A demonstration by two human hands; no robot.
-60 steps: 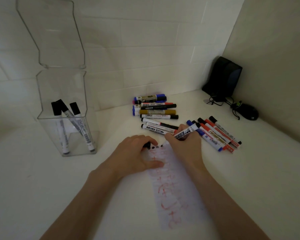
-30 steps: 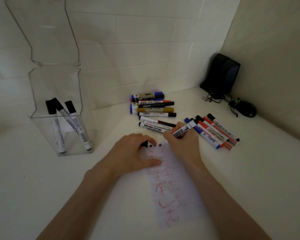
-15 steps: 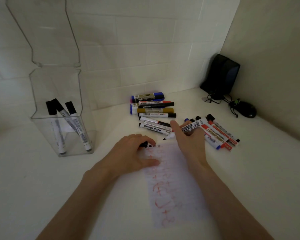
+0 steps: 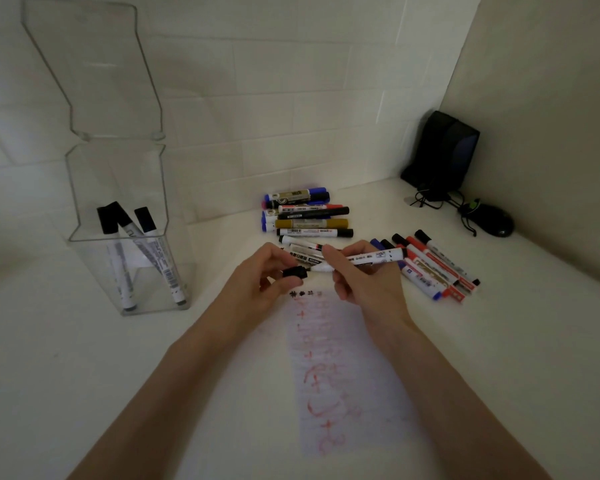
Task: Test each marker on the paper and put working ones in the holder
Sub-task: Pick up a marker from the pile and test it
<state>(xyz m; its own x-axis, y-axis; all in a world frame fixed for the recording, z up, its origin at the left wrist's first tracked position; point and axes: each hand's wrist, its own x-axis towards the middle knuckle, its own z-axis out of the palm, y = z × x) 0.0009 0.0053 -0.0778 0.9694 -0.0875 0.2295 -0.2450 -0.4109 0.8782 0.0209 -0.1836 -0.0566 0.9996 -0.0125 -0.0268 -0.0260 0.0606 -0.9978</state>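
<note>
1. The step in hand looks like recapping. The right hand (image 4: 368,289) has its fingers and thumb curled round the front of the marker (image 4: 371,258). It holds the marker level above the top of the paper (image 4: 343,375), nib end pointing left.
2. The left hand (image 4: 257,285) pinches the black cap (image 4: 297,272) between thumb and fingertips, right at the nib end. The light is dim, so I cannot tell whether the cap is already on the nib or just short of it.
3. Keep the barrel steady and bring the cap straight along its axis. A skewed push could crush the nib or ink the fingers.
4. Press until the cap seats fully, since a loose cap will dry the marker out in storage.
5. The black marks (image 4: 302,294) at the paper's top edge are dark and clear, so this marker probably counts as working.
6. Its place would then be the holder (image 4: 118,188), a clear open box well to the left with three markers (image 4: 118,258) leaning inside. Drop it in upright so it does not jam across them.
7. Lift it over the near pile (image 4: 309,216) rather than dragging it across. Keep clear of the right pile (image 4: 433,268), so tested and untested markers stay apart.
</note>
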